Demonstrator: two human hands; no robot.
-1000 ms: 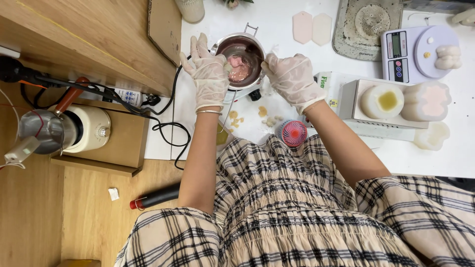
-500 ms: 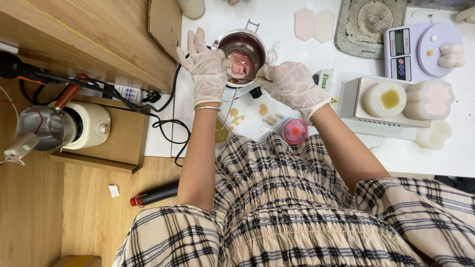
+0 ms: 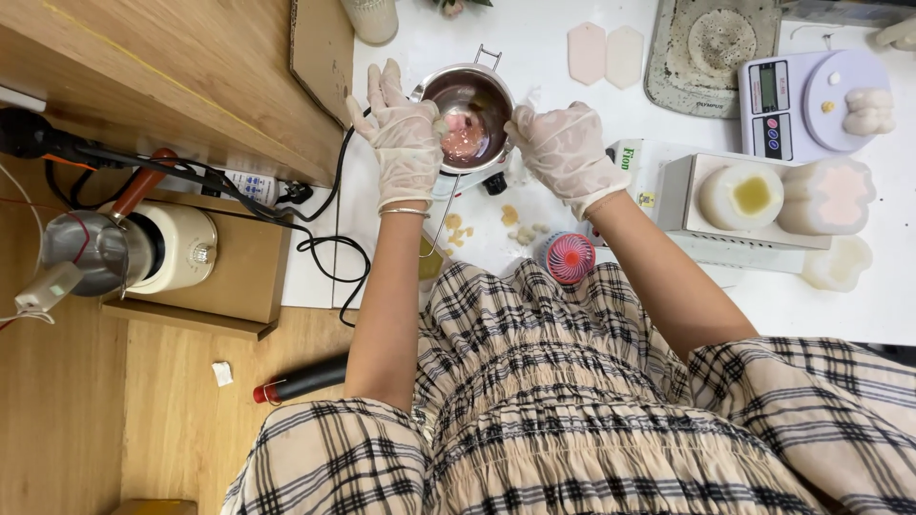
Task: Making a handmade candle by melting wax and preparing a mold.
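Progress: small metal pot point(image 3: 470, 105) stands on the white table point(image 3: 534, 57), w/ pink soft mass point(image 3: 464, 139) inside, partly melted as far as I can judge; some solid lump is there, so melting looks not finished.
Done so far: several wax pieces are already cast, e.g. round one w/ yellow centre point(image 3: 742, 194) and pink flower-shaped one point(image 3: 828, 195), on a white box at right.
Left to do: pink mass is in the pot, nothing poured; small wax crumbs point(image 3: 520, 227) lie loose on the table near the person.
Left hand point(image 3: 405, 138): gloved, at left side of the pot, fingers spread wide and pointing far, palm side touching the rim; holds nothing closed.
Right hand point(image 3: 565, 148): gloved, at right side of the pot, fingers curled narrow, tips at the rim; cannot tell if it pinches sth.
Arms: both forearms bare, reaching far from the body, elbows near the checked dress point(image 3: 572, 410).
Pot place: between both hands, far-centre of table, handle pointing far.
Other: digital scale point(image 3: 811, 91) far right; pink mini fan point(image 3: 570, 257) near the right wrist; grinder-like appliance point(image 3: 162, 246) on a wooden shelf at left.
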